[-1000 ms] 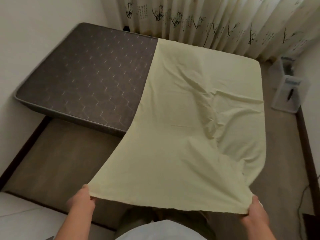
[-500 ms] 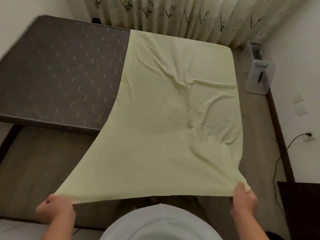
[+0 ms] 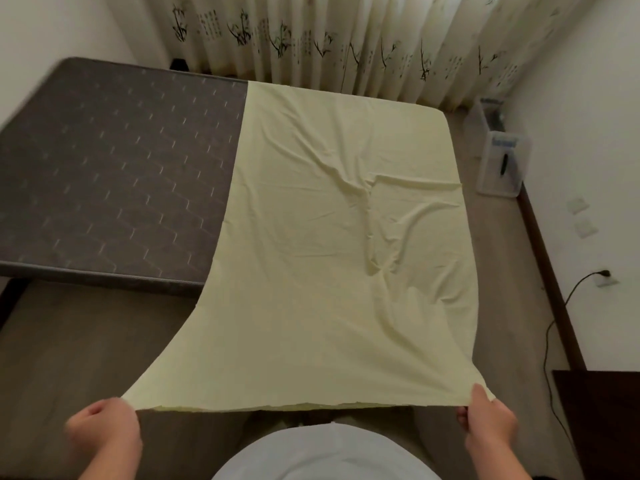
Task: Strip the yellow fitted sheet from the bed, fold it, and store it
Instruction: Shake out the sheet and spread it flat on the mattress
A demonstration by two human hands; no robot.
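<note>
Yellow fitted sheet (image 3: 329, 237) lies across the right half of the bed, its far edge at the curtain end and its near edge lifted clear of the foot and drawn toward the person. Creases gather right of its centre. The near edge hangs taut in the air between the two hands.

Left hand (image 3: 104, 434) grips the near left corner of the sheet; the fingers are curled into a fist round the cloth, though the hand is blurred and the exact fingertip contact cannot be told. Right hand (image 3: 488, 424) pinches the near right corner, thumb on top of the fabric and the remaining fingers curled beneath it.

Dark grey quilted mattress (image 3: 114, 181) is exposed over the left half of the bed, with the sheet's straight left edge running down its surface. Below the foot of the mattress a brown platform surface (image 3: 86, 341) is visible.

Pleated curtain (image 3: 346, 39) printed with bamboo hangs behind the bed. A clear plastic bin (image 3: 502, 161) stands on the floor by the right wall. A black cable (image 3: 554, 323) runs from a wall socket (image 3: 606, 277) down toward dark furniture (image 3: 602, 424) at lower right.
</note>
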